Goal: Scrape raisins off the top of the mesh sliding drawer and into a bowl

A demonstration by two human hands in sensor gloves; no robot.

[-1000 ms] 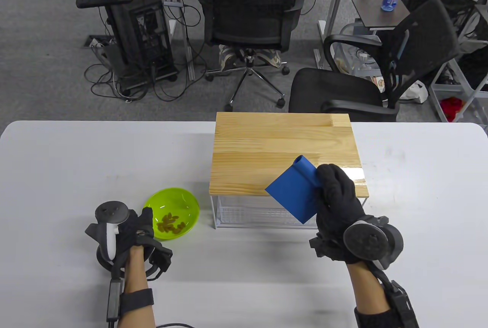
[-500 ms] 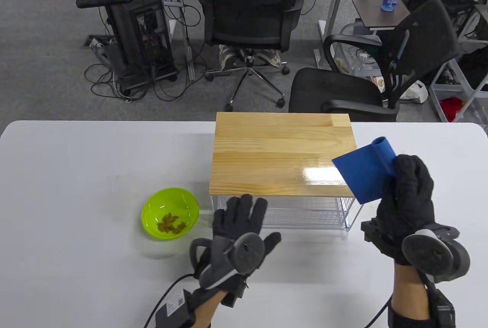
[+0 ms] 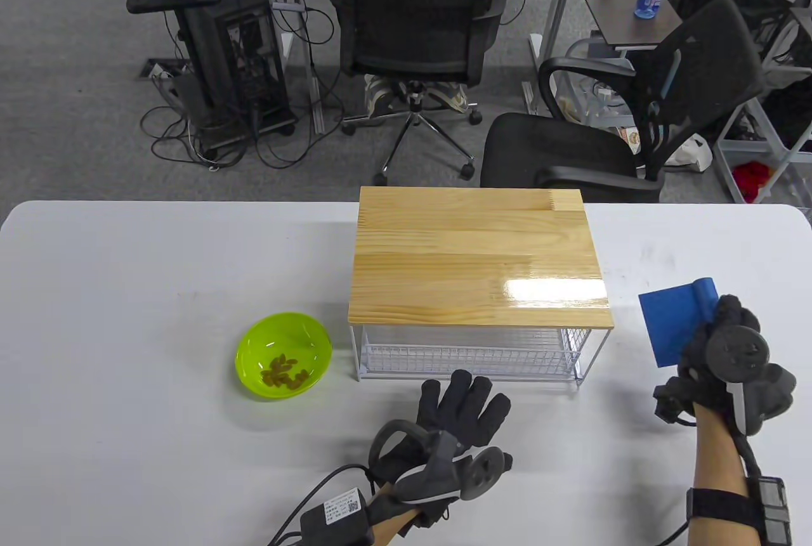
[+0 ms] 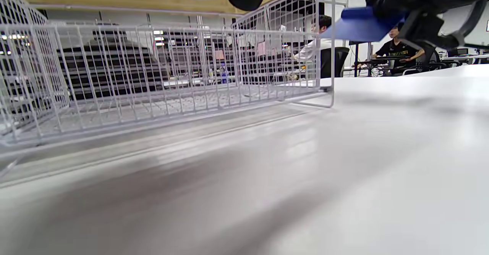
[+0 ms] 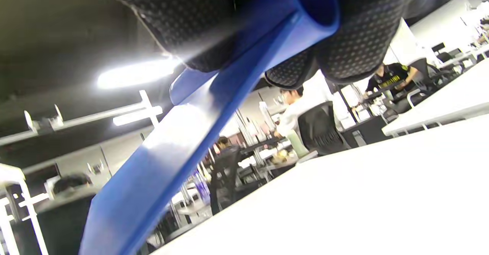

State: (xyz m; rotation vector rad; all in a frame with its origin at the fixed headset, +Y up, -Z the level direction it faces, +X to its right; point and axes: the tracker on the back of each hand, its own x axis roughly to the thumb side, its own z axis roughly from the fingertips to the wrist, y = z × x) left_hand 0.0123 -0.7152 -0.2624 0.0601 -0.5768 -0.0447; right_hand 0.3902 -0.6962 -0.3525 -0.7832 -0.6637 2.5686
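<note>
Right grip [image 3: 723, 356] pinches blue scraper [image 3: 672, 324] beside drawer [image 3: 469, 352]; left grip [image 3: 460, 413] lies spread before it.

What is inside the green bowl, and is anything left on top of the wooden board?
The green bowl holds a small pile of raisins near its bottom. The wooden top of the mesh drawer unit shows only bare wood and a glare patch; no raisins are visible on it.
</note>
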